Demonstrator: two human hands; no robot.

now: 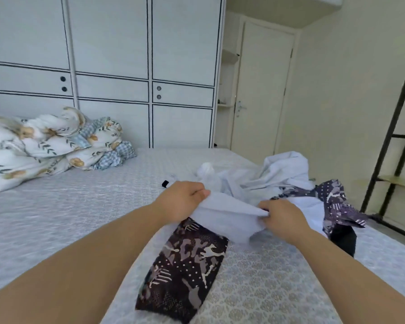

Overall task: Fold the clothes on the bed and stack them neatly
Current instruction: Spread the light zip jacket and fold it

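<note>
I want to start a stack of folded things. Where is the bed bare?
Bare mattress lies between the bundled duvet and the left hand, and right of the folded camo piece. The far right is crowded with a white heap.

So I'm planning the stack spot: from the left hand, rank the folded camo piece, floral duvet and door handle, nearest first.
From the left hand:
1. Folded camo piece, just below it, toward the viewer.
2. Floral duvet, far left on the bed.
3. Door handle, beyond the bed, right.
</note>
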